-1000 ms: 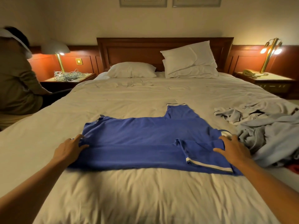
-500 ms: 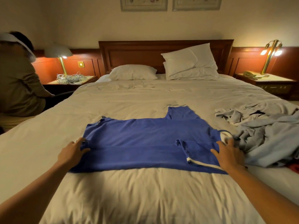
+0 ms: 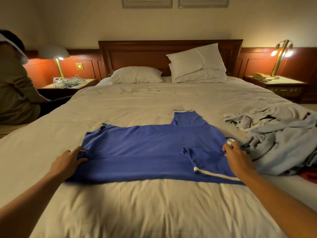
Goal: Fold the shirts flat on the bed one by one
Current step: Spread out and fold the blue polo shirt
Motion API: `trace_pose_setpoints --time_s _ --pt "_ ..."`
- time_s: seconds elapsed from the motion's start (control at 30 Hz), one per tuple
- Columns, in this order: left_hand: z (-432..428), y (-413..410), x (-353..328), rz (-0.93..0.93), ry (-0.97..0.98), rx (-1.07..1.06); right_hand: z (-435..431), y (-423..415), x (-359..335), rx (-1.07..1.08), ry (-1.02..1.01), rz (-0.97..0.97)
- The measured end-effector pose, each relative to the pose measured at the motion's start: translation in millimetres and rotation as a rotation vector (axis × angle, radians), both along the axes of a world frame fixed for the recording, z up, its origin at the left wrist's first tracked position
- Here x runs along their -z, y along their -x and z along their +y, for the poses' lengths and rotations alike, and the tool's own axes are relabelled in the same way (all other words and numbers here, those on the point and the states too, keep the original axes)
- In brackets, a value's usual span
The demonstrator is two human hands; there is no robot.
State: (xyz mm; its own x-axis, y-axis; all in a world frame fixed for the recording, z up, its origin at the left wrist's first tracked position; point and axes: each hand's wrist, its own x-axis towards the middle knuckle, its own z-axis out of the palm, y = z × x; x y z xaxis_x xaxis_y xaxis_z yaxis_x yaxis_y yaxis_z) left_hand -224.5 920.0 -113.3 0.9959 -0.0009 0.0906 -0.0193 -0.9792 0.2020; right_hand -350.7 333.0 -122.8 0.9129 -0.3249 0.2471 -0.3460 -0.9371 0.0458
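Note:
A blue shirt point(image 3: 145, 148) with white-trimmed sleeves lies spread sideways on the white bed point(image 3: 154, 208), its near long side folded over and one sleeve laid on top. My left hand point(image 3: 68, 160) pinches the shirt's left end between thumb and fingers. At the shirt's right end, by the collar, my right hand point(image 3: 237, 157) grips the fabric with curled fingers. A heap of light grey shirts point(image 3: 277, 143) lies just right of my right hand.
Pillows point(image 3: 197, 64) lean at the wooden headboard. A person point(image 3: 13, 86) sits at the bed's left side. Nightstands with lamps stand on both sides, the left one with tangled cables point(image 3: 68, 81). A red cloth point(image 3: 308, 175) peeks out at the right edge.
Both hands have slid a little farther up the shirt's ends, and the fingers have closed on the fabric. The shirt has shifted slightly away from me.

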Motion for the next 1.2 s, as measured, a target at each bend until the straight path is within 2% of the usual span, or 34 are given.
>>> trace_pose_setpoints --time_s 0.17,0.4,0.43,0.53,0.6,0.67,0.77,0.83,0.9,1.03,1.2 --pt "5 -2 -22 -0.023 -0.038 0.047 -19 6 -28 -0.093 -0.219 -0.053" --pt "22 11 -30 0.116 -0.128 0.048 -27 11 -43 -0.124 -0.326 0.100" --pt "22 14 -28 0.114 -0.208 -0.004 -26 12 -43 -0.090 -0.292 0.144" --pt "10 20 -15 0.050 -0.389 -0.199 -10 6 -39 0.113 0.024 0.217" --pt "-11 17 -7 0.037 -0.299 -0.182 12 -5 -35 0.106 0.053 0.152" --pt "-40 10 3 0.032 -0.142 -0.092 40 -21 -28 -0.028 -0.068 0.125" --pt "-90 -2 26 0.065 -0.001 0.054 87 -52 -5 -0.190 -0.315 0.260" --pt "-115 -12 46 0.136 0.004 0.118 108 -76 15 -0.210 -0.442 0.396" --pt "-128 -29 59 0.152 -0.016 0.144 117 -103 30 -0.195 -0.515 0.431" --pt "-133 -80 72 0.084 -0.032 0.190 112 -160 54 -0.263 -0.429 0.385" --pt "-140 -147 81 -0.016 -0.006 0.255 101 -224 75 -0.427 -0.203 0.157"
